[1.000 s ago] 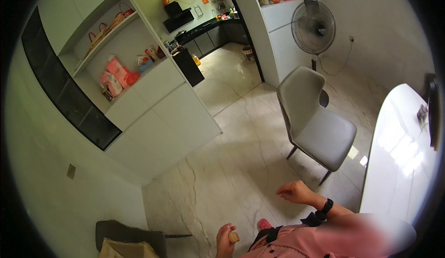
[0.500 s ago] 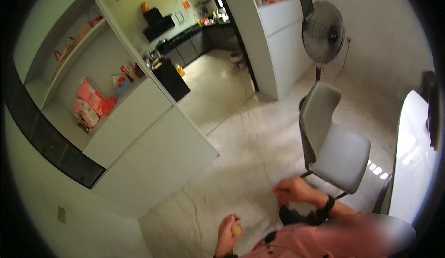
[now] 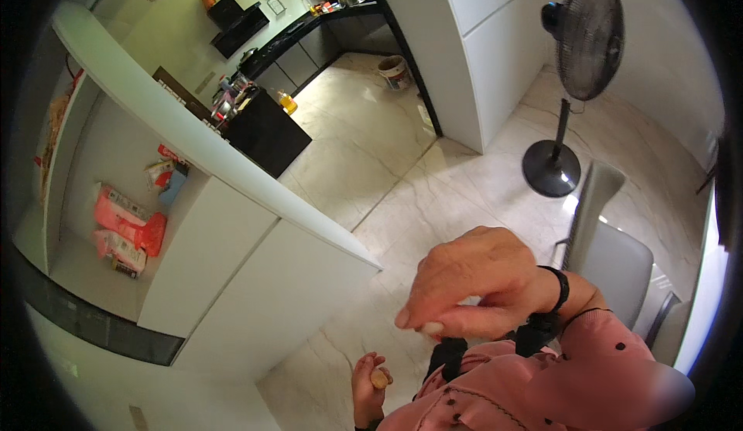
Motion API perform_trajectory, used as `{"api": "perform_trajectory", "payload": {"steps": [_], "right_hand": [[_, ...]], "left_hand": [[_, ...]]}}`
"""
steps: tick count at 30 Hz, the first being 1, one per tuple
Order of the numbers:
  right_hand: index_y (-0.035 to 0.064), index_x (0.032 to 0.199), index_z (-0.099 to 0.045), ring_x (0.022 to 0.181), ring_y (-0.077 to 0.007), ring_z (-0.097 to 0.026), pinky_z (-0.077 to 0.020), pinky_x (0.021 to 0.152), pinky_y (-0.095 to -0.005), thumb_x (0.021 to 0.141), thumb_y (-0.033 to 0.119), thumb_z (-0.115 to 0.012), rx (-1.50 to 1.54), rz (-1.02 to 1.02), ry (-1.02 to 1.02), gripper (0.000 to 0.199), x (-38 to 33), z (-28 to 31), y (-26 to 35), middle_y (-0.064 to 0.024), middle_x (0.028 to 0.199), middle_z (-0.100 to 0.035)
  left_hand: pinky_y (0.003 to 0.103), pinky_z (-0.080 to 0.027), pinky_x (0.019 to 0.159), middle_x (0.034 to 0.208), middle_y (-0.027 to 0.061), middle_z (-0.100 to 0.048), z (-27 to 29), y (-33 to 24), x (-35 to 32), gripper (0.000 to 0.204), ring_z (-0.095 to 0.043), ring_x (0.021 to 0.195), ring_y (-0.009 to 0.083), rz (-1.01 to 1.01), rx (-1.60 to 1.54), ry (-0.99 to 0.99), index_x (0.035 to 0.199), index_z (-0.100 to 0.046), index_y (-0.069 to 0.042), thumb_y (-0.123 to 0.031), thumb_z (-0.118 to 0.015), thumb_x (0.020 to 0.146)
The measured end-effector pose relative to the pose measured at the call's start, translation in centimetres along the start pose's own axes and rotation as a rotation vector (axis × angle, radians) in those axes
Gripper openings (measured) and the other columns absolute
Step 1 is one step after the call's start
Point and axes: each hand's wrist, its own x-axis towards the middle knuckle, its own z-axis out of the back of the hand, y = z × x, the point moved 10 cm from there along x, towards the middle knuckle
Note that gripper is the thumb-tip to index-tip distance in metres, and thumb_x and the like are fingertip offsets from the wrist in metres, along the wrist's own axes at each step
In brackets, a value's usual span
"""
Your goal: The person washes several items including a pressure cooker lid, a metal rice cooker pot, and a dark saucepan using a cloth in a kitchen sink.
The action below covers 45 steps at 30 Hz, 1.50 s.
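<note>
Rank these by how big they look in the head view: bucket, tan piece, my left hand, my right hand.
1. Right hand, close to the camera
2. Left hand
3. Bucket
4. Tan piece, in the left hand

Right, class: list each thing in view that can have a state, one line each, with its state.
Bare left hand: fingers curled, holding
Small tan rounded piece: gripped in that hand
Bare right hand: fingers bent toward thumb; whether holding anything, unclear
Black wristband: fastened round right wrist
Black round pedestal fan: upright; spinning or not, unclear
Grey padded chair: upright
White flat lower cabinet doors: shut
Pale round bucket: upright on floor
</note>
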Motion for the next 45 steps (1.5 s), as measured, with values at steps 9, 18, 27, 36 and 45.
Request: {"api": "perform_trajectory", "payload": {"steps": [9,18,27,36,45], "right_hand": [[0.0067,0.086,-0.07,0.061,-0.0181,-0.062,-0.0458,0.051,-0.0264,0.074,0.002,-0.069,-0.329,-0.047,-0.001,0.012,9.2,4.0,-17.2,-0.0062,0.074,-0.066],[0.0038,0.077,-0.069,0.057,-0.0177,-0.062,-0.0458,0.05,-0.0257,0.068,0.0,-0.069,-0.48,-0.177,-0.225,0.01,16.3,14.4,-33.0,-0.0065,0.068,-0.066],[0.006,0.085,-0.067,0.056,-0.0216,-0.059,-0.0447,0.05,-0.0308,0.073,0.002,-0.068,-0.513,-0.402,-0.074,0.013,22.5,23.9,-58.9,-0.0076,0.071,-0.062],[0.0063,0.119,-0.054,0.097,-0.0278,-0.058,-0.0478,0.084,-0.0374,0.074,0.014,-0.072,-0.126,-0.5,0.623,0.049,27.0,17.2,-85.0,-0.0114,0.108,-0.058],[0.0081,0.125,-0.049,0.109,-0.0325,-0.05,-0.041,0.093,-0.0407,0.071,0.017,-0.073,-0.12,-0.386,0.815,0.06,36.0,13.6,-101.6,-0.0121,0.12,-0.054]], "left_hand": [[0.032,-0.048,0.052,0.095,0.0112,-0.059,-8.4,-12.1,21.6,0.027,-0.058,0.064,0.0179,0.018,0.005,0.133,0.109,-0.051,-0.002,-0.024,-0.054,0.093],[0.028,-0.045,0.052,0.095,0.0104,-0.06,-23.3,-22.7,39.6,0.024,-0.056,0.062,0.0154,0.032,0.154,0.375,0.107,-0.054,-0.003,-0.023,-0.053,0.093],[0.033,-0.043,0.055,0.095,0.0099,-0.06,-30.5,-29.1,58.9,0.029,-0.055,0.063,0.0185,0.126,-0.047,0.226,0.106,-0.056,-0.008,-0.034,-0.054,0.092],[0.038,-0.044,0.062,0.098,0.0099,-0.06,-37.7,-38.5,70.7,0.051,-0.056,0.073,0.0222,0.095,-0.311,0.082,0.113,-0.051,-0.012,-0.057,-0.041,0.092],[0.041,-0.044,0.089,0.12,0.0091,-0.055,-42.0,-50.1,86.5,0.067,-0.052,0.112,0.0244,0.016,-0.28,0.184,0.123,-0.048,-0.007,-0.061,-0.02,0.094]]}}
